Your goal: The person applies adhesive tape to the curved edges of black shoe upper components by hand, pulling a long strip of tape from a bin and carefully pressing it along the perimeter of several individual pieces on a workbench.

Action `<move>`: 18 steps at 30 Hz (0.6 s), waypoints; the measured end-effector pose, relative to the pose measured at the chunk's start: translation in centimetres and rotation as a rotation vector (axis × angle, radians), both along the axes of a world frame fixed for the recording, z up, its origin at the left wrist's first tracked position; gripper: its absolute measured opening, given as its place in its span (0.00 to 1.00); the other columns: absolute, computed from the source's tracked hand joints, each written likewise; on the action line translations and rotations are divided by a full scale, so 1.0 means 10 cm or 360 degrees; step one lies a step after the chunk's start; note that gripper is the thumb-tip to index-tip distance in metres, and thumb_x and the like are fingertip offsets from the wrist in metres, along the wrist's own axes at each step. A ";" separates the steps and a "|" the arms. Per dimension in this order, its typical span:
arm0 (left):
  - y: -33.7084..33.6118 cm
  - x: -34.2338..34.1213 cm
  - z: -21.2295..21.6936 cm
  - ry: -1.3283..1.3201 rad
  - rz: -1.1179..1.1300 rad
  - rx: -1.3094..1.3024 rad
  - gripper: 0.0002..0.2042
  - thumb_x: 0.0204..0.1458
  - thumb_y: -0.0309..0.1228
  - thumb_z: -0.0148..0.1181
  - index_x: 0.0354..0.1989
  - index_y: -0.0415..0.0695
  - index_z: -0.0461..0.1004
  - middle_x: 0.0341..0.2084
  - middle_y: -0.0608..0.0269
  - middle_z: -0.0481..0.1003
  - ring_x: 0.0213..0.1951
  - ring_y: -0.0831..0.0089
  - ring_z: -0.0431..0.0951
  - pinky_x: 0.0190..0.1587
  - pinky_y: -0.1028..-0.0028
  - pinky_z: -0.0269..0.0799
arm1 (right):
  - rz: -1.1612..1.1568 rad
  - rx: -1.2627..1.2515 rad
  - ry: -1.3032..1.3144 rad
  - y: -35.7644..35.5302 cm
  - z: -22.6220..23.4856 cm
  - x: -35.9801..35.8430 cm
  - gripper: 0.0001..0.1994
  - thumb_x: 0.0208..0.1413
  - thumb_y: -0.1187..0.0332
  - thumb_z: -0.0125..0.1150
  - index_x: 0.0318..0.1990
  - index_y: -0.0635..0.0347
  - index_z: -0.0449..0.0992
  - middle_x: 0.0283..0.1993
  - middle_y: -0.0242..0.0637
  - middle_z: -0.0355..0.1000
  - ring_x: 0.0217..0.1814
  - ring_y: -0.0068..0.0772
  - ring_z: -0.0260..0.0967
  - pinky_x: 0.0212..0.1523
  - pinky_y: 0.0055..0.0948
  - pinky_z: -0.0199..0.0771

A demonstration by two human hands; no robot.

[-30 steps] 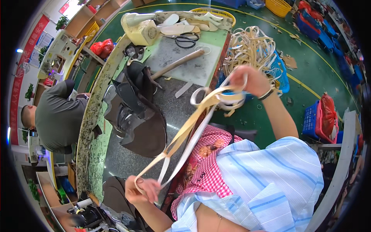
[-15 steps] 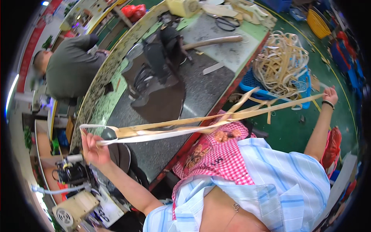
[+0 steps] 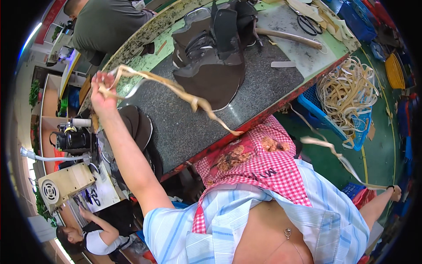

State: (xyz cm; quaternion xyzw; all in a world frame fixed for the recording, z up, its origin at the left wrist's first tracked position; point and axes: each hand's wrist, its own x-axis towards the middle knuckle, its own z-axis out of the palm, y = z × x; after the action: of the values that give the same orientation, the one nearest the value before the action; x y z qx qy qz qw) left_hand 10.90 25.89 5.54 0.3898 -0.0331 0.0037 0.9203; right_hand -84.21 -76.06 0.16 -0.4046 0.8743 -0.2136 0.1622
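Note:
My left hand (image 3: pixel 104 91) is raised over the far-left part of the grey worktop (image 3: pixel 263 92), fingers closed on a long cream strip (image 3: pixel 194 103). That strip loops above the hand and trails right, its tip near the worktop's red front edge. At the far right, my outstretched right hand (image 3: pixel 396 193) is closed around another pale strip (image 3: pixel 312 141). This one hangs in a wavy line over the green floor, partly blurred. A blue basket (image 3: pixel 327 119) between the worktop and my right arm holds a tangled heap of similar strips (image 3: pixel 347 88).
Dark shaped pieces (image 3: pixel 211 79) lie on the worktop, by a wooden-handled tool (image 3: pixel 290 38) and black scissors (image 3: pixel 310 24). Rounded dark brown pieces (image 3: pixel 134 125) sit beside my left forearm. A person in grey (image 3: pixel 110 26) works opposite; another person (image 3: pixel 105 237) is at lower left.
The strips stretched between my hands have parted into two separate hanging lengths. My left hand has moved up; my right hand has swung outward and down. The view has shifted.

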 end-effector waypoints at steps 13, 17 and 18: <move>-2.17 -1.31 0.76 -0.0313 -0.0937 0.0263 0.19 0.66 0.32 0.42 0.65 0.45 0.61 0.48 0.58 0.77 0.47 0.60 0.79 0.54 0.56 0.73 | 0.2758 -0.1213 0.0022 1.31 0.97 5.41 0.22 0.68 0.60 0.42 0.65 0.59 0.66 0.67 0.40 0.63 0.70 0.34 0.59 0.70 0.30 0.52; -2.47 -1.62 0.86 -0.0216 -0.0895 0.0200 0.18 0.66 0.33 0.42 0.62 0.43 0.60 0.50 0.48 0.74 0.51 0.53 0.77 0.54 0.53 0.74 | 0.3264 -0.1372 -0.0315 2.72 1.40 7.74 0.21 0.67 0.58 0.47 0.56 0.66 0.72 0.61 0.42 0.69 0.61 0.36 0.67 0.64 0.29 0.61; -2.48 -1.71 0.90 -0.0200 -0.0884 0.0143 0.17 0.66 0.32 0.43 0.61 0.43 0.61 0.51 0.47 0.73 0.51 0.53 0.77 0.54 0.54 0.74 | 0.3273 -0.1340 -0.0102 3.11 1.43 8.10 0.21 0.63 0.57 0.52 0.53 0.66 0.74 0.54 0.47 0.73 0.54 0.42 0.72 0.59 0.32 0.67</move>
State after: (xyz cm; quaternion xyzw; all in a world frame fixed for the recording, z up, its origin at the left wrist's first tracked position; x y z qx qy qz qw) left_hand -6.20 1.07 14.51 0.4053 -0.1956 -0.2258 0.8640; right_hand -3.25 -44.99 14.43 -0.9539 -0.0246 -0.2675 0.1342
